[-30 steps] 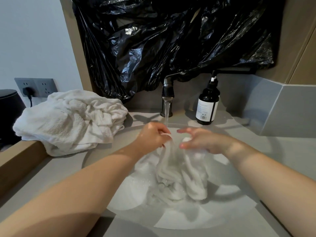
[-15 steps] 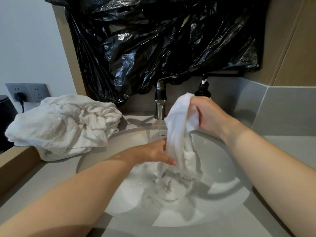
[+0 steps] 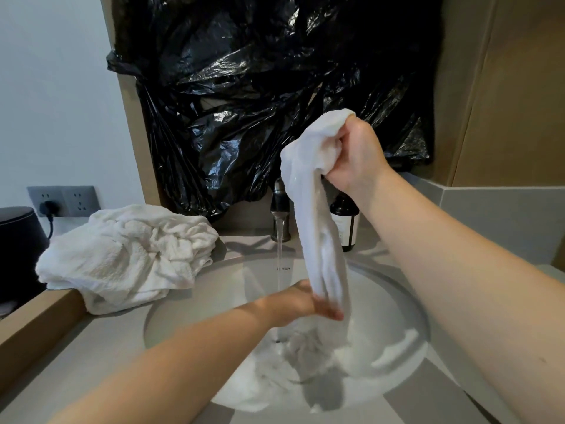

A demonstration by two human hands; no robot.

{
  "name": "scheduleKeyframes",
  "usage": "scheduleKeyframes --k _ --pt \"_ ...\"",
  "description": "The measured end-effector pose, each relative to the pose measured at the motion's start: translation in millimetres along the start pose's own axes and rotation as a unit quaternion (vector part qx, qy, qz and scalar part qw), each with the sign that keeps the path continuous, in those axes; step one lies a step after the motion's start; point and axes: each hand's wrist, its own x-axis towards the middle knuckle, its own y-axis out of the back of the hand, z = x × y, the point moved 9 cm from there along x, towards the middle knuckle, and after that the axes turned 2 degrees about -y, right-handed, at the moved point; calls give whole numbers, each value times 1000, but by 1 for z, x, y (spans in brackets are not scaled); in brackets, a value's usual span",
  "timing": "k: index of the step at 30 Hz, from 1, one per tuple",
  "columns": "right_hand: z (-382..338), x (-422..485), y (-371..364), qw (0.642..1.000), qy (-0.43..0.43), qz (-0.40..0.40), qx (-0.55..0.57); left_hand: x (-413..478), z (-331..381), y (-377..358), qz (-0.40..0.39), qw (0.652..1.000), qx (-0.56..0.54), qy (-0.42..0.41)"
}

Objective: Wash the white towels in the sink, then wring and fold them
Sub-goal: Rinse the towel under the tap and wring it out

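A wet white towel (image 3: 315, 228) hangs stretched in a long rope over the round white sink (image 3: 397, 307). My right hand (image 3: 354, 154) grips its top end, raised high in front of the black plastic. My left hand (image 3: 302, 306) closes around the towel lower down, just above the basin. The towel's bottom end lies bunched in foamy water at the sink's bottom. Water runs from the metal tap (image 3: 279, 209) behind the towel. A crumpled pile of white towels (image 3: 128, 255) rests on the counter to the left of the sink.
A dark pump bottle (image 3: 347, 224) stands right of the tap, partly hidden by the towel. Black plastic sheeting (image 3: 260, 87) covers the wall above. A dark round appliance (image 3: 18, 240) and a plugged wall socket (image 3: 61, 200) are at far left. A wooden ledge (image 3: 36, 325) borders the counter.
My right hand has lifted the towel's top end from the basin to well above the tap, stretching it out. My left hand has slid down to grip it near the water.
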Motion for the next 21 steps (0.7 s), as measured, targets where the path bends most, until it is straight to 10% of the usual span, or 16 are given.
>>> scheduleKeyframes --k 7,15,21 --pt "7 -4 38 996 -4 69 57 -5 -32 42 -17 1000 1 17" --pt "26 -16 68 985 -75 63 -142 -34 22 113 178 984 1 -2" --pt "54 -48 104 837 -201 85 -501 -46 81 125 229 968 105 1"
